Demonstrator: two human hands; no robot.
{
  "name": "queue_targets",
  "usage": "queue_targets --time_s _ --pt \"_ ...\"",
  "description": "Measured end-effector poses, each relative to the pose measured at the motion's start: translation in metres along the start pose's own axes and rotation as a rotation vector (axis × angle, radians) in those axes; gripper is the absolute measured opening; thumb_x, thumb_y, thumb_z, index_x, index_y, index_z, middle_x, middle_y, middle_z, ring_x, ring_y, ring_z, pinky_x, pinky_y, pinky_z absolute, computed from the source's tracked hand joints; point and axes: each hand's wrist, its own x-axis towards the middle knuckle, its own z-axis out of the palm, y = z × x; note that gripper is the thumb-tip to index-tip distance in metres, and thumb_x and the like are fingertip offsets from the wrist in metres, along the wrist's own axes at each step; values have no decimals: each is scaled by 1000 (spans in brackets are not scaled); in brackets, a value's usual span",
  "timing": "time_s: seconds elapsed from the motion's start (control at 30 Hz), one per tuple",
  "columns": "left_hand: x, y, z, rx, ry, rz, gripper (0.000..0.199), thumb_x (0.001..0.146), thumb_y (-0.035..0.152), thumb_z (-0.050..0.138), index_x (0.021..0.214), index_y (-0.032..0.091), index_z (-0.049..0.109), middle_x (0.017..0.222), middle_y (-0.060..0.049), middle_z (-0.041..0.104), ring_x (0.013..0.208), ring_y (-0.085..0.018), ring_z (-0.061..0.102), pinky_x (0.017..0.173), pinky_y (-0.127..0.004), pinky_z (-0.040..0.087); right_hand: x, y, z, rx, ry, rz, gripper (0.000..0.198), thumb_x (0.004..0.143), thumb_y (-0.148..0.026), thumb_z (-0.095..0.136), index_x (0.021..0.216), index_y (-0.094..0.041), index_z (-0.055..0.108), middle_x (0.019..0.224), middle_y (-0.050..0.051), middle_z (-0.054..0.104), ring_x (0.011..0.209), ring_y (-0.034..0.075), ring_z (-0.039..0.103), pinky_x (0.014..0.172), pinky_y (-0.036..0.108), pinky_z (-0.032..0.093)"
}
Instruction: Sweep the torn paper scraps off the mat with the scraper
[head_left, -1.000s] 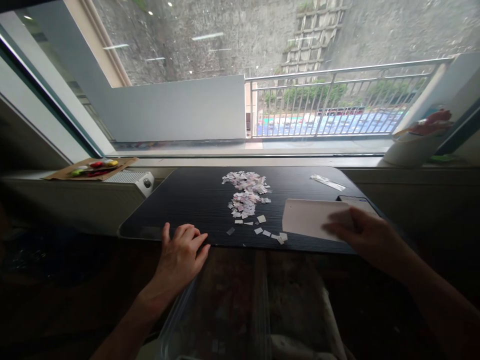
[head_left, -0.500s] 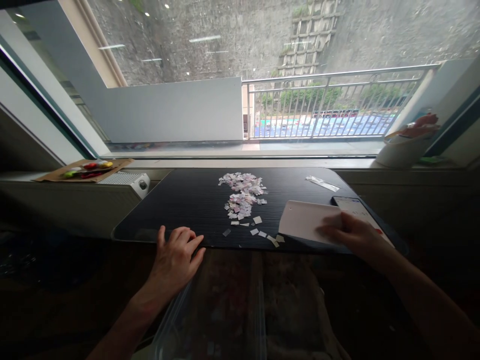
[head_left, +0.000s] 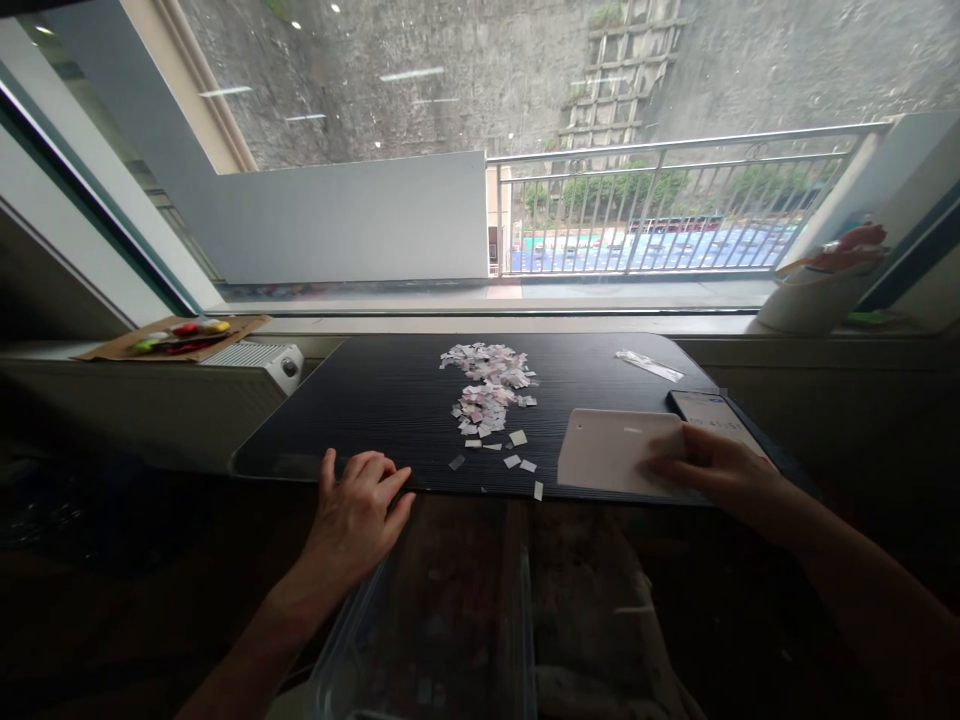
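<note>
My right hand [head_left: 701,462] grips a pale, flat scraper [head_left: 611,450] with a small hole near one corner. The scraper lies low over the front right of the black table [head_left: 360,400], at a slight tilt or flat; I cannot tell which. Left of it, a heap of small paper scraps [head_left: 487,380] spreads across the middle of the table, with several loose ones nearer the edge. One scrap [head_left: 538,491] is right at the front edge. My left hand [head_left: 364,498] rests with its fingers apart on the table's front edge, holding nothing.
Below the table edge stands a clear plastic tub [head_left: 420,620] with a few scraps inside. A phone [head_left: 720,418] lies beyond my right hand, and a clear plastic strip [head_left: 649,365] lies at the back right. A radiator [head_left: 259,362] and window flank the table.
The scraper has shifted slightly and sits flatter. Scraps that lay against its left corner are gone from there; one now sits at the edge, and a pale blurred streak shows below. My left hand has stayed put.
</note>
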Motion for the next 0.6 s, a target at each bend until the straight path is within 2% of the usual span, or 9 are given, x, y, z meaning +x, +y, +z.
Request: queue_targets --time_s 0.2,0.3,0.43,0.6 --pt "0 0 -1 19 -24 13 26 84 26 51 101 21 71 94 -9 67 101 -29 58 104 -71 25 25 -5 27 -32 -47 -106 37 61 -47 78 84 -21 68 78 3 75 75 22 70 72 35 56" --pt "-1 -1 -1 22 -29 13 27 84 25 51 102 20 71 95 -9 67 101 -29 58 104 -71 24 27 -5 24 -84 -65 -95 37 57 -47 79 79 -21 67 75 3 74 72 22 69 68 34 56" --pt "0 1 0 10 -25 5 26 84 24 53 101 20 71 94 -8 67 101 -29 58 105 -70 23 24 -4 16 -100 -56 -80 33 60 -46 76 80 -21 68 76 2 74 70 21 68 64 32 54" --pt "-1 1 -1 32 -26 18 26 85 23 52 102 19 71 94 -8 67 101 -28 58 104 -71 25 35 -13 37 -48 -60 -131 37 56 -47 76 79 -20 66 74 3 73 70 21 67 67 34 53"
